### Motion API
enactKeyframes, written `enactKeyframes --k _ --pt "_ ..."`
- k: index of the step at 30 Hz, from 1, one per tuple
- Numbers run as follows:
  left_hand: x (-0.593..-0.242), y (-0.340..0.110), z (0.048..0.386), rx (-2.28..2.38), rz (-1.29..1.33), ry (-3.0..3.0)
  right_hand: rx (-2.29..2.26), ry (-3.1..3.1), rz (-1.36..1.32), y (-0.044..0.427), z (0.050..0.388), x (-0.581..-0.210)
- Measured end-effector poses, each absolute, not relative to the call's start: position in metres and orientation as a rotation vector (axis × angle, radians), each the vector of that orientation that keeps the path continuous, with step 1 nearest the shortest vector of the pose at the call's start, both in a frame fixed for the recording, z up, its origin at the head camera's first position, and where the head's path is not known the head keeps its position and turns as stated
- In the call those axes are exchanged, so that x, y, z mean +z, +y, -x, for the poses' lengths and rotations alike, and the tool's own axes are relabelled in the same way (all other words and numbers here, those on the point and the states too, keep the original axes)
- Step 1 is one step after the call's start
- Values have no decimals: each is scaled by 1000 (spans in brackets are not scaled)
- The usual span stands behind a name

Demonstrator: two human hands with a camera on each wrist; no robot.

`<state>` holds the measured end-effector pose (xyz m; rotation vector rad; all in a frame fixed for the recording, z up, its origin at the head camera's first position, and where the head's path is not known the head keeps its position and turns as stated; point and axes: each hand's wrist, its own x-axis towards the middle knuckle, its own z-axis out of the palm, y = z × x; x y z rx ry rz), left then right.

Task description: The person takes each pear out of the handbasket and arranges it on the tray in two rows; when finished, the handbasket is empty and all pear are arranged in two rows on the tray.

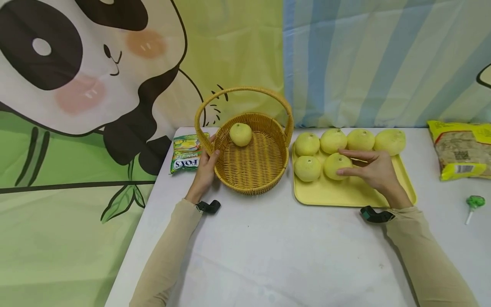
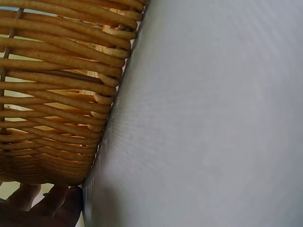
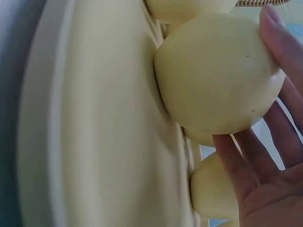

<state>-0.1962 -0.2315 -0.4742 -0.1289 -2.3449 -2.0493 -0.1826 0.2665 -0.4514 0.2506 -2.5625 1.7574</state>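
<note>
A wicker basket point(image 1: 251, 170) with a tall arched handle stands left of the middle, one pale yellow pomelo point(image 1: 240, 134) inside it by the far left wall. My left hand point(image 1: 205, 170) grips the basket's left side, thumb at the rim; in the left wrist view its fingertips point(image 2: 52, 203) show below the woven wall. On the yellow tray point(image 1: 345, 196), my right hand point(image 1: 374, 170) holds the front-row pomelo point(image 1: 337, 166) between thumb and fingers. In the right wrist view this pomelo point(image 3: 218, 75) appears to rest on the tray, with the palm partly visible.
Several other pomelos point(image 1: 360, 140) sit on the tray, mostly along its back edge. A green snack packet point(image 1: 186, 160) lies left of the basket. At the far right are a yellow bag point(image 1: 462, 149) and a green lollipop point(image 1: 475, 202). A printed cloth point(image 1: 238, 42) hangs behind the table.
</note>
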Motion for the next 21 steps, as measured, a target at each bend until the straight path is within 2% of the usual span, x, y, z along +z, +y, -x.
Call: enactKeyframes --k 10,21 --pt "-473 -231 195 -2058 141 -2341 1533 -2714 -256 274 184 -447" --pt "-474 -230 195 -2006 142 -2361 1571 -2634 -395 274 184 -433"
